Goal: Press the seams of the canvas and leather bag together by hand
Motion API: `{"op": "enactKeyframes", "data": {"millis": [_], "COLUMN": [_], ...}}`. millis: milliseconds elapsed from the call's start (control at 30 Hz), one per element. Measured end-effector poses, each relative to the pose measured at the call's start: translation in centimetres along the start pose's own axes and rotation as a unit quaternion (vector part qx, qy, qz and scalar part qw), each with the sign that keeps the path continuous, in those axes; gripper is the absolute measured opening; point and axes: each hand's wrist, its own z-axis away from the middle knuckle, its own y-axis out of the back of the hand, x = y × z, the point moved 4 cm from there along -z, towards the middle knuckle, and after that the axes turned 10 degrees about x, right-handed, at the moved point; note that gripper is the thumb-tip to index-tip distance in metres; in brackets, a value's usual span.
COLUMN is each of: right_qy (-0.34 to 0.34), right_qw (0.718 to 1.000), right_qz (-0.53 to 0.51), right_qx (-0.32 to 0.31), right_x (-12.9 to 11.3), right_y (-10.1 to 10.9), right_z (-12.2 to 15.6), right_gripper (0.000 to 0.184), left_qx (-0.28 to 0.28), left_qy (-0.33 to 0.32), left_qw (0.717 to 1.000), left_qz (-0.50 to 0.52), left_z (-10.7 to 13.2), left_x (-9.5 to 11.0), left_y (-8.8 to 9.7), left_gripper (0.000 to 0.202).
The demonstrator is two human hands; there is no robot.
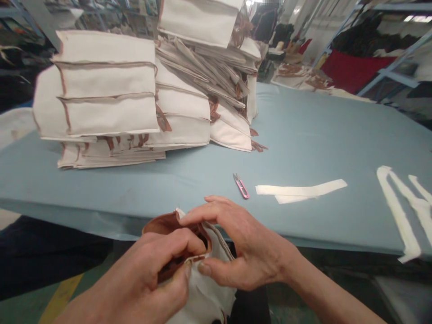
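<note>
Both hands pinch a small cream cloth bag with brown trim, held below the front edge of the blue table. My left hand grips the bag's brown-lined opening from the left, thumb and fingers closed on the rim. My right hand pinches the same rim from the right, forefinger on top and thumb underneath. A pink thread snipper lies on the table just beyond my hands.
Tall stacks of cream bags with brown trim fill the table's far left. Cream fabric strips lie right of the snipper, more strips at the right edge. Blue shelving and red cloth stand behind.
</note>
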Motion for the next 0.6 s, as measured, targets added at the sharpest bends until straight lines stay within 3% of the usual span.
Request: {"op": "enactKeyframes", "data": {"millis": [67,133,300,433,600], "right_qy": [0.000,0.007,0.009,-0.020,-0.078], "right_qw": [1.000,0.998,1.000,0.999,0.996], "right_qz": [-0.025,-0.059,-0.005,0.026,0.030], "right_qx": [0.001,-0.003,-0.013,-0.033,-0.041], "right_x": [-0.3,-0.3,1.6,2.6,2.4], "right_y": [-0.5,-1.0,-1.3,-0.9,-0.9], "right_z": [-0.4,-0.7,-0.7,-0.1,0.6], "right_gripper": [0.045,0.044,0.015,0.025,0.015], "left_qx": [-0.041,-0.034,-0.044,-0.058,-0.060], "left_qy": [-0.019,-0.031,0.049,0.110,0.091], "left_qw": [0.998,0.998,0.997,0.991,0.992], "left_qz": [-0.037,-0.037,0.031,0.056,0.065], "left_z": [0.2,0.1,-0.5,-0.8,-1.2], "left_x": [0.1,0.5,0.7,0.1,-0.5], "left_y": [0.1,0.3,0.1,-0.5,-1.1], "left_gripper": [0.021,0.023,0.023,0.018,0.013]}}
